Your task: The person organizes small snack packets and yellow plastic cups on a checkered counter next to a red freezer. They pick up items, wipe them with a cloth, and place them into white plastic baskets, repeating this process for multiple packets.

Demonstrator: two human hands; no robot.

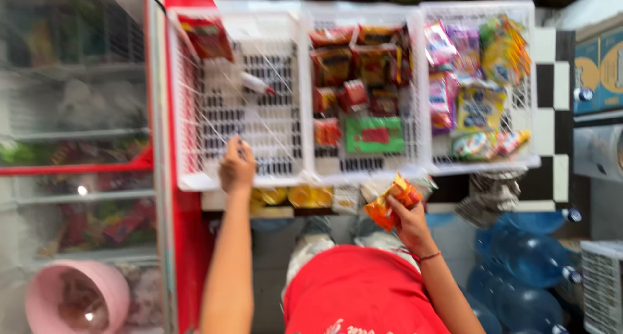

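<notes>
My left hand [236, 166] rests closed on the front edge of the left white basket [195, 146], which is nearly bare apart from a red packet [206, 37] and a small white tube [258, 84]. My right hand [407, 212] grips several orange and red snack packets [391, 203] below the middle basket [363, 168]. That middle basket holds red and orange packets and one green packet [374, 135]. I wear a red shirt [360, 295].
A right white basket [529, 81] holds pink, yellow and multicoloured sachets. A glass-door fridge with a red frame [170, 197] stands at left, a pink bowl [76, 298] low beside it. Blue water bottles [525, 256] lie at lower right beside a white crate [602, 282].
</notes>
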